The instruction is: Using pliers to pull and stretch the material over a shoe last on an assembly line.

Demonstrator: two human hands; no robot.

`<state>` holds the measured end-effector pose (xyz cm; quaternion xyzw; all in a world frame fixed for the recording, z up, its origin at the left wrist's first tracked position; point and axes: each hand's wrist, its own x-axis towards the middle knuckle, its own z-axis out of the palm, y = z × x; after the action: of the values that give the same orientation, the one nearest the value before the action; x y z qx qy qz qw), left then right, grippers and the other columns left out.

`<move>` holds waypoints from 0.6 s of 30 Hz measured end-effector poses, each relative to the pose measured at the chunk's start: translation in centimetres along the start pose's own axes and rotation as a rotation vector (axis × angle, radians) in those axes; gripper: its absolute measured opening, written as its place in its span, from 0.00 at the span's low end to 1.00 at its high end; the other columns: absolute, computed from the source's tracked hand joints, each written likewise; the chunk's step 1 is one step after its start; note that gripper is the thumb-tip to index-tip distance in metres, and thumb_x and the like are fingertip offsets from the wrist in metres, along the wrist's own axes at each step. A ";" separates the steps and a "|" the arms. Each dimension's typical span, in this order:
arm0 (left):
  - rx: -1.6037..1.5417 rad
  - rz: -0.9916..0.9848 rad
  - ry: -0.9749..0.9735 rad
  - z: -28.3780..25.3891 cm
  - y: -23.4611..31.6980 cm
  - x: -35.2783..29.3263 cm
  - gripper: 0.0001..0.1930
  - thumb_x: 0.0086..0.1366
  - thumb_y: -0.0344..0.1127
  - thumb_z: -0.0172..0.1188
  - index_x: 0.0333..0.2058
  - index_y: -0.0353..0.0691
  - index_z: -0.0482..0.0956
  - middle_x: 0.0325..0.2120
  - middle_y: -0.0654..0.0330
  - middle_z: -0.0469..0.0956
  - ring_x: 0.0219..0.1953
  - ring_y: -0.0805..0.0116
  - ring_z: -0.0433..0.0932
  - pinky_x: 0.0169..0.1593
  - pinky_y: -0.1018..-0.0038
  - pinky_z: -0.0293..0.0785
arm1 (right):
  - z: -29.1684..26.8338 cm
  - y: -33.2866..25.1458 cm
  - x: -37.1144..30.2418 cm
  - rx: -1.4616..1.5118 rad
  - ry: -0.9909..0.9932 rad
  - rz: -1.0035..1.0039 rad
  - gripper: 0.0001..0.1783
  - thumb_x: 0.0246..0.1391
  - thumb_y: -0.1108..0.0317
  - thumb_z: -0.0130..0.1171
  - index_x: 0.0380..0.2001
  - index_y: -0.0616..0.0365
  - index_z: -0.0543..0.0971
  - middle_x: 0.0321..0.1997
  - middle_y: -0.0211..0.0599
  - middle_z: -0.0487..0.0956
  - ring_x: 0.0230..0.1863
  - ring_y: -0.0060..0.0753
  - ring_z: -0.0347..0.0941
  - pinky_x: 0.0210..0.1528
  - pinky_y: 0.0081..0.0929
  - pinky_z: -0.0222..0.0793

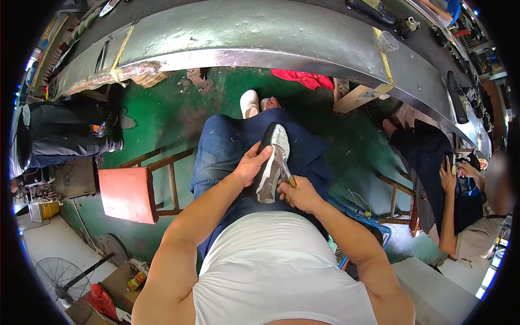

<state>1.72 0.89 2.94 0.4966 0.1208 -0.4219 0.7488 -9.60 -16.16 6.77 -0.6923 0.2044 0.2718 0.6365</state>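
Observation:
A shoe (268,181) with grey-brown and white parts and a dark edge lies upright along my lap, on dark blue cloth. My left hand (251,164) is closed round its left side, with the thumb pressed on top. In my right hand (301,194) is a hand tool with a yellowish handle (291,181), its metal end lying against the shoe's right side. The exact kind of tool is too small to make out, and my left fingers under the shoe are hidden.
A long metal-topped bench (244,35) curves across the far side, with dark shoes (374,11) on it. A reddish stool (127,194) stands at left, and a fan (62,281) behind it. At right a seated person (449,184) handles something; another person's legs (65,130) are at left.

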 end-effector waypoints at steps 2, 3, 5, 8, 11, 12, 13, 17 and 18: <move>-0.024 0.008 0.025 0.3 0.1 0.3 0.36 0.63 0.52 0.69 0.63 0.40 0.66 0.47 0.57 0.79 0.46 0.67 0.79 0.51 0.68 0.77 | -2.0 0.2 0.3 0.266 -0.231 0.170 0.11 0.66 0.66 0.55 0.44 0.64 0.77 0.32 0.35 0.81 0.28 0.25 0.76 0.25 0.19 0.69; 0.001 -0.014 0.017 0.5 0.3 0.5 0.35 0.63 0.50 0.69 0.62 0.40 0.67 0.46 0.57 0.79 0.45 0.67 0.79 0.50 0.68 0.77 | -3.5 0.9 0.6 0.409 -0.356 0.176 0.15 0.67 0.64 0.55 0.48 0.65 0.76 0.36 0.38 0.81 0.32 0.26 0.78 0.24 0.16 0.69; 0.050 -0.046 0.058 1.0 0.8 0.5 0.30 0.62 0.43 0.68 0.59 0.37 0.71 0.44 0.56 0.81 0.42 0.66 0.81 0.48 0.67 0.78 | -5.9 -0.9 -0.6 0.487 -0.443 0.281 0.18 0.67 0.63 0.55 0.50 0.68 0.74 0.41 0.42 0.81 0.37 0.29 0.80 0.25 0.20 0.74; 0.164 -0.067 0.113 1.5 1.3 1.2 0.27 0.62 0.41 0.66 0.55 0.34 0.74 0.44 0.55 0.81 0.42 0.65 0.81 0.47 0.67 0.78 | -8.4 -2.7 -1.7 0.273 -0.376 0.302 0.19 0.68 0.60 0.53 0.50 0.68 0.74 0.41 0.43 0.81 0.38 0.30 0.81 0.25 0.23 0.75; 0.259 -0.052 0.182 2.0 1.2 1.9 0.26 0.60 0.42 0.65 0.53 0.31 0.75 0.43 0.52 0.81 0.42 0.62 0.81 0.47 0.66 0.78 | -8.8 -5.0 -0.6 -0.012 -0.228 0.153 0.22 0.70 0.55 0.49 0.47 0.67 0.75 0.38 0.42 0.81 0.35 0.29 0.81 0.25 0.26 0.74; 0.333 -0.037 0.236 2.3 1.1 2.0 0.27 0.59 0.42 0.66 0.52 0.30 0.74 0.43 0.51 0.81 0.42 0.61 0.81 0.48 0.66 0.78 | -8.3 -5.7 -0.1 -0.114 -0.148 0.040 0.23 0.71 0.52 0.46 0.46 0.66 0.75 0.35 0.41 0.82 0.33 0.29 0.81 0.25 0.27 0.74; 0.338 -0.037 0.226 2.8 1.2 2.2 0.27 0.59 0.42 0.66 0.52 0.30 0.74 0.43 0.51 0.81 0.42 0.61 0.81 0.48 0.66 0.78 | -7.0 -5.0 0.9 -0.124 0.009 -0.267 0.27 0.71 0.49 0.43 0.37 0.66 0.76 0.26 0.41 0.81 0.26 0.32 0.80 0.27 0.33 0.74; 0.427 -0.079 0.231 3.1 1.7 1.5 0.29 0.58 0.43 0.66 0.53 0.29 0.73 0.43 0.48 0.80 0.43 0.60 0.81 0.48 0.65 0.78 | -6.9 -9.1 3.5 -0.665 -0.152 -0.059 0.29 0.71 0.51 0.43 0.27 0.67 0.76 0.22 0.45 0.79 0.23 0.42 0.79 0.32 0.39 0.75; 0.441 -0.104 0.217 2.9 1.9 1.3 0.30 0.57 0.43 0.66 0.53 0.29 0.72 0.43 0.48 0.80 0.43 0.59 0.81 0.47 0.65 0.78 | -6.8 -10.2 2.9 -0.658 -0.138 -0.080 0.29 0.71 0.52 0.43 0.26 0.68 0.76 0.23 0.46 0.80 0.24 0.42 0.79 0.33 0.39 0.75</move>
<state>3.25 -1.96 4.75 0.6837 0.1310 -0.4202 0.5821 -0.21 -21.66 13.08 -0.8480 0.0351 0.3443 0.4014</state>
